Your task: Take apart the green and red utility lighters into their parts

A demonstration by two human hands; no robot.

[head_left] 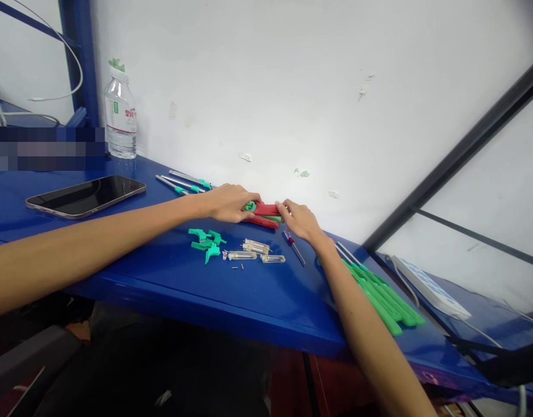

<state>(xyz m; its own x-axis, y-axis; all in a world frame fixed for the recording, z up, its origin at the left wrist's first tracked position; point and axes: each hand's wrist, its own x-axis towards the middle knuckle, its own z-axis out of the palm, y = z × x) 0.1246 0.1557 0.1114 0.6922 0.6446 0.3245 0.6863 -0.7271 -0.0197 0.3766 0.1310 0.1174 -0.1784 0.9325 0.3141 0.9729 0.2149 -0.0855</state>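
Over the back of the desk, my left hand (229, 202) is closed round the left end of a red plastic handle (267, 209), where a teal-green part (250, 206) shows by the fingers. My right hand (301, 220) pinches the handle's right end. Just below it lie another red piece (263, 222) and a bit of green plastic, partly covered. A small screwdriver (294, 246) rests near my right hand. Closer to me are several teal clips (210, 245), several clear oblong parts (242, 255) and tiny screws (238, 267).
Metal rods with teal collars (183, 184) lie behind my left hand. Several green handles (383, 295) are at the right, beside my right forearm. A phone (87, 197) and water bottle (120, 116) stand left on the blue desk (231, 301). A power strip (433, 286) lies far right.
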